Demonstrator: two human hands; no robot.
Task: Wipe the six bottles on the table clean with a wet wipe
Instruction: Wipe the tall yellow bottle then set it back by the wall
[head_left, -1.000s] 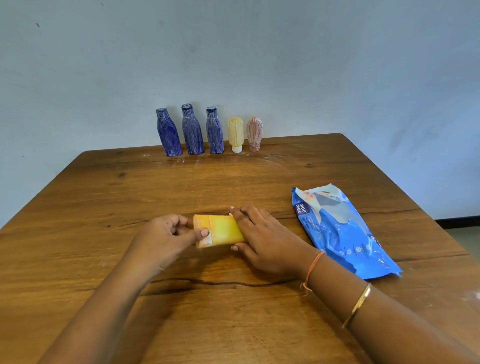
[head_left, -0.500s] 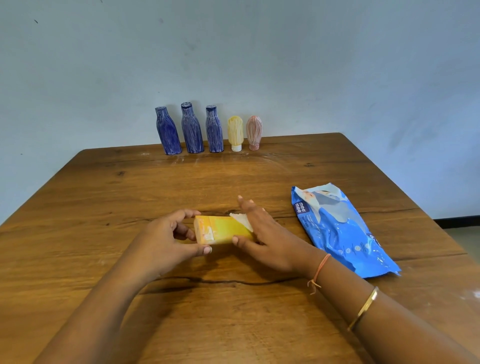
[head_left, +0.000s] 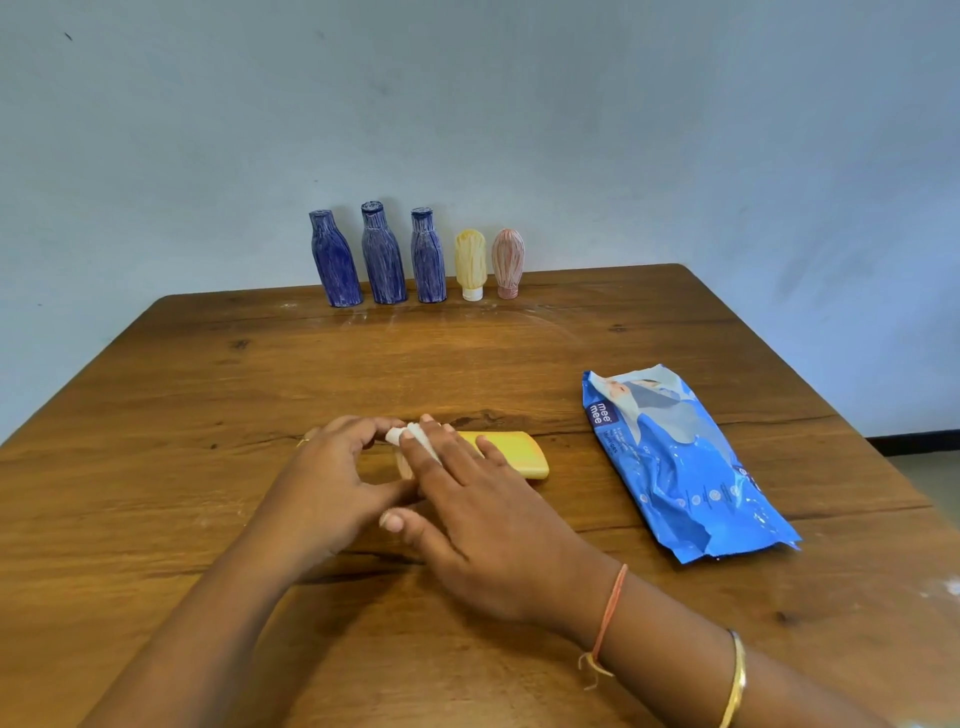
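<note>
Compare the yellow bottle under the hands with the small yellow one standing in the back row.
The near yellow bottle lies on its side; the back yellow bottle stands upright on its white cap. The near one looks flat and squared, the back one rounded. The left hand and right hand are on the near one with a wipe; the back one is untouched. Both are yellow.

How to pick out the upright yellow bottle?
Five bottles line the far edge of the wooden table. The yellow bottle is fourth from the left, between a blue bottle and a pink bottle: the row's only yellow, standing on a white cap.
</note>
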